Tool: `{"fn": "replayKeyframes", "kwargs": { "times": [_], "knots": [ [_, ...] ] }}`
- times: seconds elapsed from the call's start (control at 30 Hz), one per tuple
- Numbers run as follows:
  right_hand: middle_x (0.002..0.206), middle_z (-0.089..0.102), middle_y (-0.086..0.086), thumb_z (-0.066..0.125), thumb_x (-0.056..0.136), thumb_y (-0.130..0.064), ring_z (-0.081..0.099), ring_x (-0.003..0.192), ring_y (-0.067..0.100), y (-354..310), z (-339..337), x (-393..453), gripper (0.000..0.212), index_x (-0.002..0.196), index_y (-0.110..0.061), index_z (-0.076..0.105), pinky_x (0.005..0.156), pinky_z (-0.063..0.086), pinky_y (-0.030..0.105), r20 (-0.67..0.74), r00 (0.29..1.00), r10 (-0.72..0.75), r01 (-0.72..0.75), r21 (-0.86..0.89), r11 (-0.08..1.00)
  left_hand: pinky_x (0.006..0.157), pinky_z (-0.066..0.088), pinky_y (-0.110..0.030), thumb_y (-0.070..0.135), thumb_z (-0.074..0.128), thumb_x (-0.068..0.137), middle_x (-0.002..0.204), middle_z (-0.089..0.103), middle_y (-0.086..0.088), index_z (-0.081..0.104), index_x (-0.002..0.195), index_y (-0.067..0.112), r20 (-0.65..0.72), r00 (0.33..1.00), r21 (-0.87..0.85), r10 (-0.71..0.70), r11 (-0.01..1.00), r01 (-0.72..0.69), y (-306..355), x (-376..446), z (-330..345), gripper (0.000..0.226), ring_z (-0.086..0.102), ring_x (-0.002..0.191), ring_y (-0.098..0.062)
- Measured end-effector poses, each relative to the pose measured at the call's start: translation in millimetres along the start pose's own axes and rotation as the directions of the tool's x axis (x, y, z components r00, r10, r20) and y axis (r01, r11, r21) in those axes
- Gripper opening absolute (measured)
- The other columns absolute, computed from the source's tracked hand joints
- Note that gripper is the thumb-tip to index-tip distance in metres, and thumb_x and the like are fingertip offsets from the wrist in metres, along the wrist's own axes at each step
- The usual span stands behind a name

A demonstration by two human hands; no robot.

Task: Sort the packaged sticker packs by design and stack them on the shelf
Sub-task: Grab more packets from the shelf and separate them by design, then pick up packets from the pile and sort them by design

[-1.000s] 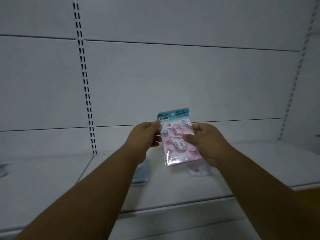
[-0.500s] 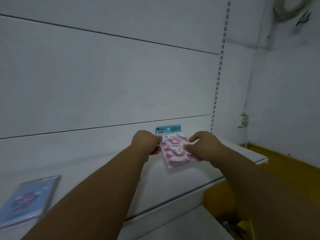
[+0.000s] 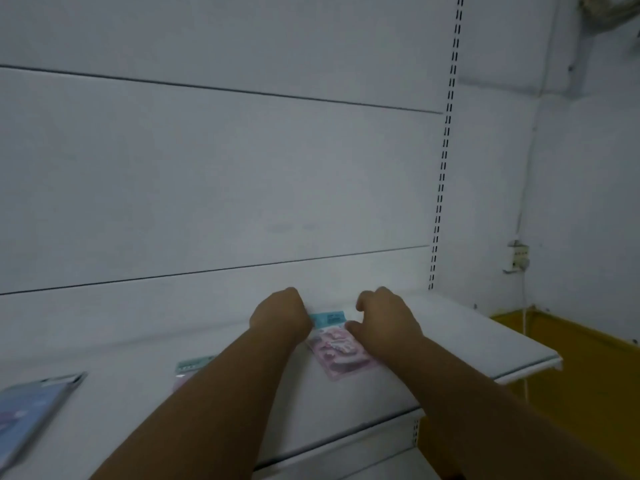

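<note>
A pink sticker pack with a teal header lies flat on the white shelf, toward its right end. My left hand grips its left edge and my right hand rests on its right edge, both curled over the pack. Left of my left forearm, a second pack with a teal header and pink body lies on the shelf, half hidden by the arm. A blue sticker pack lies at the far left.
The white back panel rises behind the shelf, with a slotted upright at its right. The shelf ends at the right above a yellow floor. A wall socket with a cable hangs on the right wall.
Both hands have lowered the pink pack from mid-air onto the shelf surface, farther right along the shelf. The view has swung right, and the blue pack now shows at the left edge.
</note>
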State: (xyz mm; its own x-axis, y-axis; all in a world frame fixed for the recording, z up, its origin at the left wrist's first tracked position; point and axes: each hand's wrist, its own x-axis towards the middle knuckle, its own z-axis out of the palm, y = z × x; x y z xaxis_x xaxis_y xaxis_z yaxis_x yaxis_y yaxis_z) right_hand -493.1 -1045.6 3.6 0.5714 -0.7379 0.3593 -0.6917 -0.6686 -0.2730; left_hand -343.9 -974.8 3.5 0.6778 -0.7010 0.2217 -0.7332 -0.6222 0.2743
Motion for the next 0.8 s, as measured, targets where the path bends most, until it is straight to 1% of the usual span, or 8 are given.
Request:
{"fn": "replayKeyframes", "kwargs": {
  "times": [0.07,0.17,0.27,0.37,0.47,0.6,0.7,0.8],
  "knots": [
    [0.12,0.056,0.005,0.065,0.086,-0.042,0.054,0.107,0.021,-27,-14,0,0.043,0.122,-0.019,0.058,0.09,0.05,0.033,-0.113,0.987,-0.117,0.12,0.017,0.993,0.09,0.051,-0.033,0.036,0.067,0.084,0.119,0.064,-0.004,0.055,0.117,0.017,-0.032,0.998,0.021,0.057,0.998,-0.056,-6,-8,-7,0.039,0.061,0.106,-0.022],
    [0.125,0.053,0.004,0.061,0.088,-0.042,0.052,0.113,0.022,-87,-38,-3,0.045,0.128,-0.021,0.053,0.095,0.045,0.035,-0.227,0.926,-0.302,0.317,0.033,0.948,0.088,0.051,-0.033,0.042,0.059,0.09,0.118,0.061,-0.003,0.053,0.121,0.019,-0.099,0.991,0.051,0.09,0.995,-0.085,-36,-31,-30,0.039,0.06,0.104,-0.021],
    [0.126,0.053,0.006,0.057,0.091,-0.039,0.052,0.113,0.024,-164,-53,-20,0.046,0.131,-0.018,0.049,0.096,0.044,0.037,-0.266,0.853,-0.449,0.478,0.052,0.877,0.089,0.052,-0.036,0.048,0.057,0.088,0.117,0.059,-0.002,0.051,0.122,0.021,-0.187,0.982,0.084,0.002,0.996,0.014,-101,-63,-68,0.043,0.06,0.103,-0.022],
    [0.128,0.052,0.007,0.054,0.093,-0.039,0.051,0.114,0.025,-254,-59,-55,0.048,0.134,-0.016,0.045,0.096,0.043,0.038,-0.251,0.782,-0.57,0.604,0.081,0.793,0.088,0.051,-0.036,0.051,0.057,0.087,0.114,0.06,-0.001,0.053,0.118,0.023,-0.249,0.965,0.069,-0.088,0.992,0.108,-191,-115,-115,0.042,0.059,0.101,-0.021],
    [0.127,0.052,0.008,0.054,0.092,-0.042,0.052,0.112,0.026,-334,-54,-93,0.05,0.134,-0.018,0.044,0.094,0.045,0.04,-0.228,0.739,-0.634,0.668,0.121,0.734,0.089,0.051,-0.037,0.05,0.057,0.087,0.112,0.06,0.001,0.055,0.115,0.025,-0.322,0.934,0.076,-0.153,0.98,0.186,-272,-174,-155,0.038,0.06,0.101,-0.02],
    [0.13,0.048,0.011,0.055,0.088,-0.047,0.05,0.114,0.03,-453,-43,-165,0.055,0.136,-0.022,0.042,0.095,0.045,0.044,-0.118,0.693,-0.711,0.719,0.173,0.673,0.085,0.052,-0.035,0.048,0.058,0.087,0.11,0.063,0.001,0.056,0.115,0.025,-0.371,0.898,0.118,-0.237,0.947,0.299,-389,-271,-203,0.036,0.062,0.098,-0.018],
    [0.13,0.046,0.012,0.055,0.088,-0.046,0.049,0.115,0.032,-523,-34,-209,0.055,0.135,-0.022,0.041,0.092,0.044,0.045,-0.069,0.666,-0.743,0.739,0.195,0.645,0.083,0.052,-0.031,0.048,0.059,0.088,0.112,0.065,0.002,0.058,0.116,0.025,-0.366,0.88,0.129,-0.303,0.92,0.371,-459,-326,-225,0.036,0.062,0.096,-0.015],
    [0.129,0.046,0.013,0.055,0.088,-0.046,0.049,0.114,0.032,-572,-23,-237,0.055,0.135,-0.021,0.042,0.09,0.044,0.043,-0.04,0.661,-0.749,0.737,0.225,0.638,0.086,0.052,-0.033,0.049,0.058,0.088,0.115,0.064,0.003,0.057,0.116,0.028,-0.348,0.867,0.13,-0.358,0.897,0.423,-511,-356,-242,0.036,0.062,0.098,-0.016]
  ]
}}
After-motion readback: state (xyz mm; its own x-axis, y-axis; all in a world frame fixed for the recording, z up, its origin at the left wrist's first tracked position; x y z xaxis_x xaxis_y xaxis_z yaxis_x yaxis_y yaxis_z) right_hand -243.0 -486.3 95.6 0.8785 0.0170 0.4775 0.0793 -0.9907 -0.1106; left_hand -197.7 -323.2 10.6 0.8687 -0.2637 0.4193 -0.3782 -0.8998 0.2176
